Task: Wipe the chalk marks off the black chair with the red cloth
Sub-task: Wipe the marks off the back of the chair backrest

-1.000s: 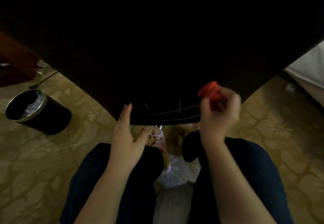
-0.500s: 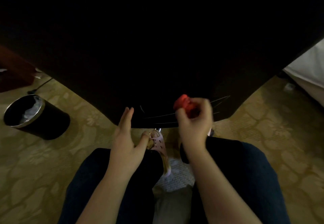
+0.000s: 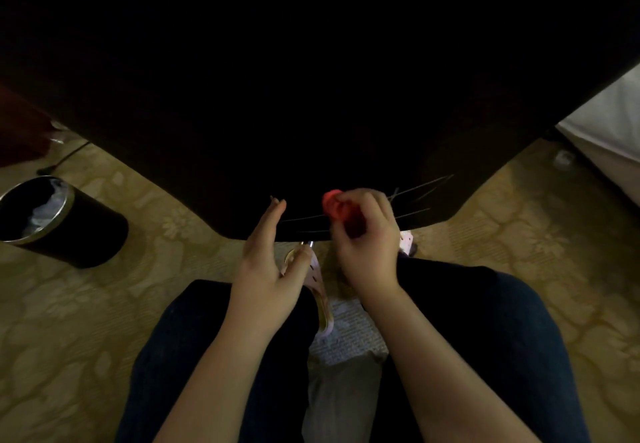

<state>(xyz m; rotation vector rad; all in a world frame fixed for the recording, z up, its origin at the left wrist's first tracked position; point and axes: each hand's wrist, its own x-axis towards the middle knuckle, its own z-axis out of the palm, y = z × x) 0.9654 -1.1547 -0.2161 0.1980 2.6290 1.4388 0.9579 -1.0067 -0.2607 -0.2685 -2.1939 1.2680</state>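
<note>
Right hand (image 3: 367, 234) is curled tight round the bunched red cloth (image 3: 334, 205), holding it at the near edge of the black chair (image 3: 311, 113). Whether it presses on the surface, can't tell. Thin chalk marks (image 3: 415, 189) run along that edge, the longer ones fanning out right of the cloth. Left hand (image 3: 268, 269) is flat, fingers straight and together, holding nothing, fingertips at the chair's edge just left of the cloth. Below the chair's edge sits a pink slipper (image 3: 317, 280). A black bin (image 3: 62, 221) stands well left of the chair.
</note>
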